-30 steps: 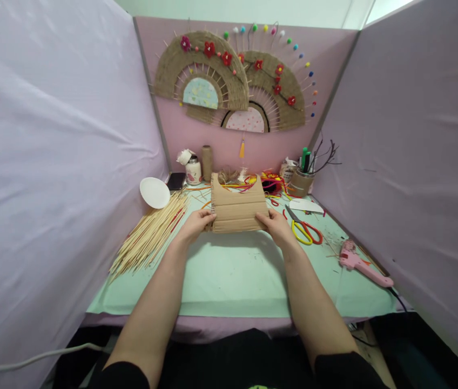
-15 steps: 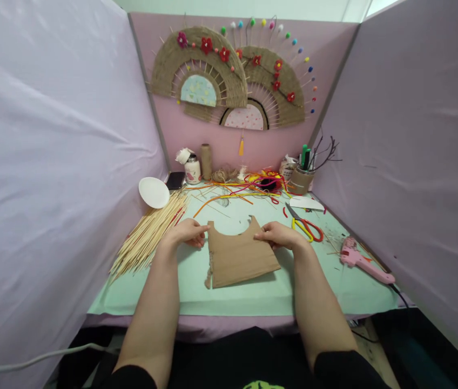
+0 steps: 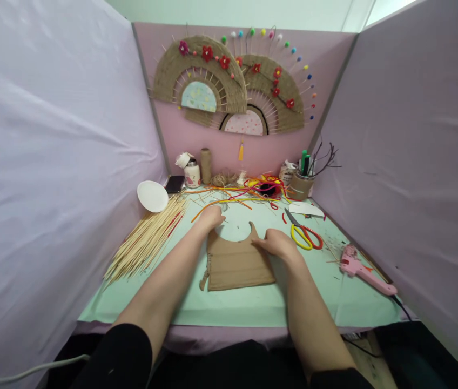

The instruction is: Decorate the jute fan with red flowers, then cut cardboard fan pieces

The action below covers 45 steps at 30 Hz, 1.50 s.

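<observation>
A brown piece of cardboard (image 3: 239, 265) lies on the table before me, with a rounded cut-out in its far edge and a ragged left side. My right hand (image 3: 280, 243) grips its right side, thumb on top and the other fingers mostly underneath. At the far left corner, my left hand (image 3: 211, 217) is closed with its fingertips pointing right, over the table just beyond the cardboard. What its fingers hold, if anything, is too small to make out. Red-and-yellow scissors (image 3: 305, 235) lie partly spread to the right of my right hand.
Thin wooden sticks (image 3: 148, 237) and a white oval piece (image 3: 153, 196) are at left. A pink glue gun (image 3: 364, 270) with a cord lies at right. Coloured pipe cleaners (image 3: 261, 186), twine (image 3: 223, 178) and a pot of twigs (image 3: 301, 186) line the back. Two woven fans (image 3: 200, 51) hang above.
My left hand has moved forward and right, from the cardboard's left edge to beyond its far left corner. The cardboard has turned slightly and now lies flatter; my right hand still holds it.
</observation>
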{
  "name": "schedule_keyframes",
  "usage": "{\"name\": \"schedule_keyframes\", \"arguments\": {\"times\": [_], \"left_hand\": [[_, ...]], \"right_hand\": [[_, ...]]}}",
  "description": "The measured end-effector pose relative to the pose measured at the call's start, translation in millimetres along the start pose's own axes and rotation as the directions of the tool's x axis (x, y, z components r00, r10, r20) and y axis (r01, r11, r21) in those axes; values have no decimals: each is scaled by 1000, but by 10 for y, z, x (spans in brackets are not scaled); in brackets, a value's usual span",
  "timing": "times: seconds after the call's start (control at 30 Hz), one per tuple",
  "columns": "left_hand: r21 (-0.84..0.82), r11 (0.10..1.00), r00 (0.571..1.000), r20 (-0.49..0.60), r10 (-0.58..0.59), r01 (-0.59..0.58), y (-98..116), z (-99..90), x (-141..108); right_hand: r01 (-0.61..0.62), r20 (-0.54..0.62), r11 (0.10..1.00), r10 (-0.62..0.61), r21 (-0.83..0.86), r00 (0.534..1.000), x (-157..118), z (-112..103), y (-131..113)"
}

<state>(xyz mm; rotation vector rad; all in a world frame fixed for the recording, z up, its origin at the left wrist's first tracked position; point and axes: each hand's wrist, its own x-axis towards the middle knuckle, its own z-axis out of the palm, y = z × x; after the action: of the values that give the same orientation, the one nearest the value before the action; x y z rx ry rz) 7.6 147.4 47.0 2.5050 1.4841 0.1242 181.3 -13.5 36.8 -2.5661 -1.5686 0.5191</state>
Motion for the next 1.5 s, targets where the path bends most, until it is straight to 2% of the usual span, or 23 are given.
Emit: {"name": "schedule_keyframes", "arguments": {"times": [0.1, 0.23, 0.37, 0.57, 0.67, 0.73, 0.83, 0.97, 1.07, 1.37, 1.5], "left_hand": [[28, 998, 998, -31, -56, 57, 121, 94, 216], [23, 994, 990, -88, -107, 109, 239, 208, 460], [-28, 990, 985, -97, -143, 141, 295, 265, 670], [-147, 976, 981, -84, -176, 162, 316, 194, 978], [-221, 968, 987, -83, -140, 119, 319, 117, 1109], [-263, 964, 994, -87, -72, 47, 274, 68, 1150], [-259, 965, 995, -100, 20, -46, 91, 5, 1128], [-150, 987, 998, -36, 52, -57, -236, -48, 1040], [-89, 994, 998, 14, 59, -58, -375, -51, 1020], [-54, 998, 997, 71, 31, -28, -354, -95, 1215], [-110, 994, 1000, 31, 0, 4, -375, -126, 1229]], "right_hand": [[25, -64, 999, -23, 22, 998, -15, 28, -61], [56, -62, 998, -54, 39, 997, -40, 58, -130], [71, -56, 996, -68, 49, 996, -52, 62, -133], [83, -64, 995, -80, 56, 995, -54, 68, -118], [86, -70, 994, -81, 63, 994, -63, 66, -125], [87, -71, 994, -81, 73, 994, -73, 57, -130], [88, -66, 993, -83, 79, 994, -84, 47, -138], [98, -70, 993, -93, 71, 993, -82, 57, -145], [107, -69, 992, -102, 68, 992, -78, 68, -148], [97, -49, 992, -93, 80, 994, -101, 40, -150], [96, -46, 992, -93, 80, 995, -98, 38, -153]]}}
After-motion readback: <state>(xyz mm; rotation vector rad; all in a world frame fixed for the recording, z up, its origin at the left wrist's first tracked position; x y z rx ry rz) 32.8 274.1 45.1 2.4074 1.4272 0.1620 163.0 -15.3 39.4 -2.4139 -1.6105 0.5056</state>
